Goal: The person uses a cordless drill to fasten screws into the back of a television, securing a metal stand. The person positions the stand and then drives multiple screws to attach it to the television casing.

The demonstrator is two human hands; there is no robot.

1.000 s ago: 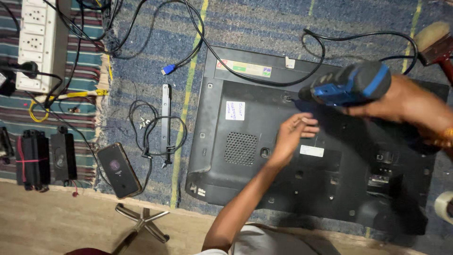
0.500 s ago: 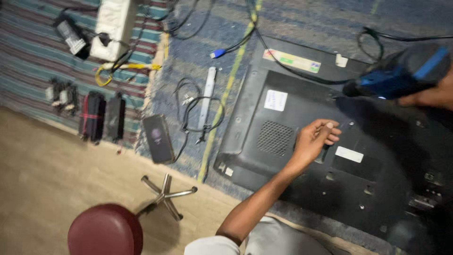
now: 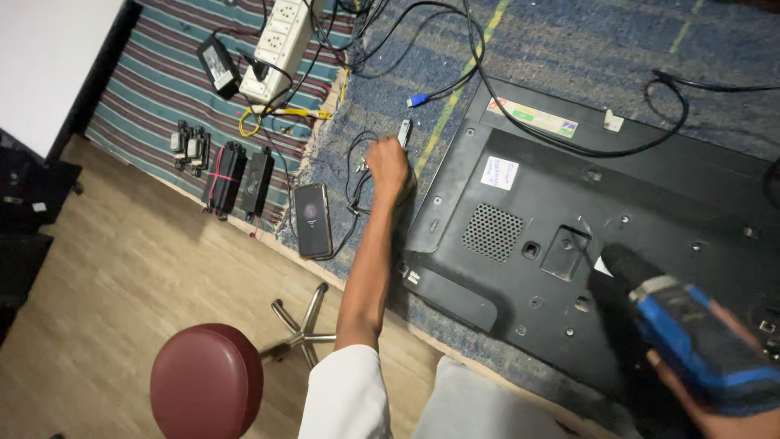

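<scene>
Listing from the near edge outward. Right hand (image 3: 719, 406): lower right corner, mostly hidden; its grip is closed round a blue and black power driver (image 3: 691, 341), whose black nose points up-left toward the middle of the panel. Left hand (image 3: 388, 165): arm stretched forward from a white sleeve (image 3: 341, 394), fist curled, knuckles up, over the tangle of black wire (image 3: 357, 175) just off the panel's left edge; the fingers are folded under, but what they hold cannot be told. A thin silver metal strip (image 3: 405, 132) lies just beyond the hand.

Black monitor back panel (image 3: 650, 195): lying face down on a blue rug (image 3: 569, 41), with a round vent grille (image 3: 492, 232), a square mount recess (image 3: 564, 252), a white label (image 3: 498, 172) and a long coloured sticker (image 3: 532, 118). A black cable (image 3: 569, 146) loops across its upper part.

Maroon stool (image 3: 207, 382): round seat at the lower left, chrome legs (image 3: 302, 325) beside it, on the wooden floor (image 3: 97, 284).

Smartphone (image 3: 313, 218): dark screen, on the rug's edge left of the arm.

Two black oblong units (image 3: 242, 180): side by side on a striped mat (image 3: 146, 106), with small connectors (image 3: 188, 146) to their left.

Farther off: a white power strip (image 3: 283, 45), a black adapter (image 3: 218, 67), a yellow cable (image 3: 276, 115) and a blue-tipped plug (image 3: 418, 100).
</scene>
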